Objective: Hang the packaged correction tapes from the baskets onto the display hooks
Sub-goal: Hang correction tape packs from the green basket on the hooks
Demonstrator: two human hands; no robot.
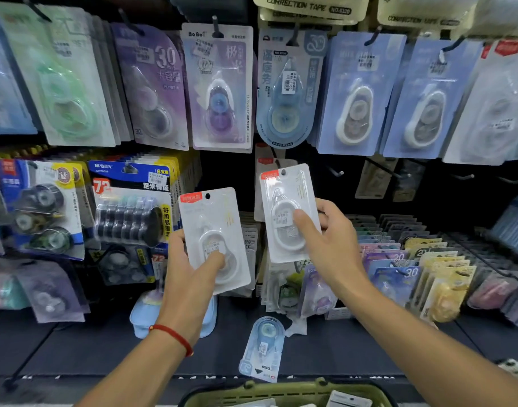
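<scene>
My left hand (193,265) grips a white packaged correction tape (213,230) with a red corner label, held upright in front of the lower display row. My right hand (325,239) grips a second, identical white pack (284,201), raised a little higher, its hang hole close to a hook where one more such pack (265,168) hangs behind it. Bare hooks (337,172) jut out to the right of that spot. A green basket (251,390) sits at the bottom edge below my arms, with a pack partly visible inside.
The upper row is filled with hanging tapes in green, purple and blue packs (357,92). Multi-packs (134,210) hang at the lower left. Boxes of upright packs (410,265) fill the right shelf. A blue pack (262,348) lies loose on the dark shelf.
</scene>
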